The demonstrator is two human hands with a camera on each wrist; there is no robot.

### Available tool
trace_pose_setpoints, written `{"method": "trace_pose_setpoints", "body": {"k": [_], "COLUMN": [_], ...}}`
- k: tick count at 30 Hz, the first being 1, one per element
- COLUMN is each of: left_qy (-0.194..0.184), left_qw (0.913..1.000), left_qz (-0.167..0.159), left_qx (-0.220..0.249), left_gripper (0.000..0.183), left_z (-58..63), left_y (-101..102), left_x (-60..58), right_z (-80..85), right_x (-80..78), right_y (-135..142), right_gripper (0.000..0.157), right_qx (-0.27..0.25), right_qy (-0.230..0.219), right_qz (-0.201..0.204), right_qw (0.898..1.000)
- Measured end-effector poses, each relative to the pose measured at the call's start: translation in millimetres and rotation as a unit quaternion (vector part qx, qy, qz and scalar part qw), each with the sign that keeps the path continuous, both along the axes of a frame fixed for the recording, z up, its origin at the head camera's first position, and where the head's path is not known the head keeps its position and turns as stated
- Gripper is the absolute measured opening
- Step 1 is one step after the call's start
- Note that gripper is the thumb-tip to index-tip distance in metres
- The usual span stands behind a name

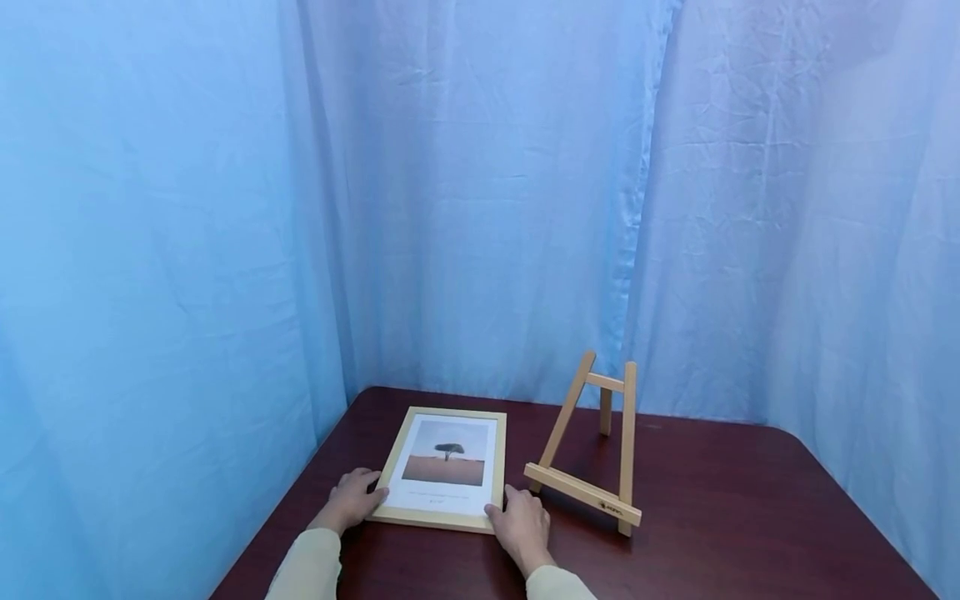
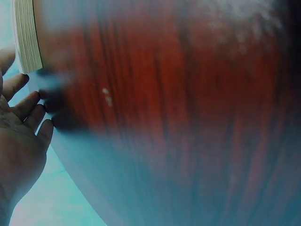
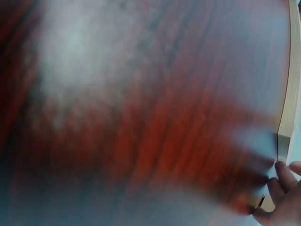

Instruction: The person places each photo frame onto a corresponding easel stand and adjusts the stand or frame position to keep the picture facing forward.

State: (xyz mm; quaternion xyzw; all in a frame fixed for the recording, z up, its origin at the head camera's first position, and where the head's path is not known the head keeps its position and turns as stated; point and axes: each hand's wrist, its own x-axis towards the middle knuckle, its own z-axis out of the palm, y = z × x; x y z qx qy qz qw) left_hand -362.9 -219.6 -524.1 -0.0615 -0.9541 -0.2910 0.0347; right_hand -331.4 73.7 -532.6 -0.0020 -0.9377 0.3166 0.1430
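Note:
A picture frame [image 1: 448,467] of pale wood lies face up at the left of the table, showing a print of a lone tree over reddish ground. My left hand [image 1: 351,500] grips its left side near the front corner, thumb on the front face. At the opposite side, my right hand [image 1: 521,527] holds the frame the same way. In the left wrist view, the left fingertips [image 2: 34,96] are beside the frame's pale edge [image 2: 27,37], close over the table. The right wrist view has the right hand [image 3: 284,197] at the other edge [image 3: 290,80].
A wooden tabletop easel [image 1: 581,492] stands right of the picture frame, its ledge toward me and a back leg behind. The dark red-brown table [image 1: 712,500] has rounded far corners. Light blue curtains [image 1: 487,208] hang behind it and along both sides.

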Motion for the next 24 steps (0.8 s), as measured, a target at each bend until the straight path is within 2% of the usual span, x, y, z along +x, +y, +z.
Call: {"method": "trace_pose_setpoints", "body": {"k": [6, 13, 24], "left_qy": [0.008, 0.008, 0.000], "left_qw": [1.0000, 0.9998, 1.0000], "left_qz": [-0.003, -0.003, 0.002], "left_qx": [-0.004, -0.016, 0.003], "left_gripper": [0.044, 0.040, 0.038], "left_z": [-0.9, -4.8, -0.6], "left_y": [0.6, 2.1, 1.5], "left_x": [1.7, -0.9, 0.8], "right_z": [-2.6, 0.5, 2.3], "right_x": [1.8, 1.2, 2.5], "right_y": [-2.1, -1.6, -2.9], "right_gripper": [0.042, 0.034, 0.038], "right_qx": [0.004, -0.002, -0.012], "right_qy": [-0.014, -0.046, -0.051], "right_qz": [-0.008, 0.004, 0.011], "right_qw": [1.000, 0.999, 0.999]}}
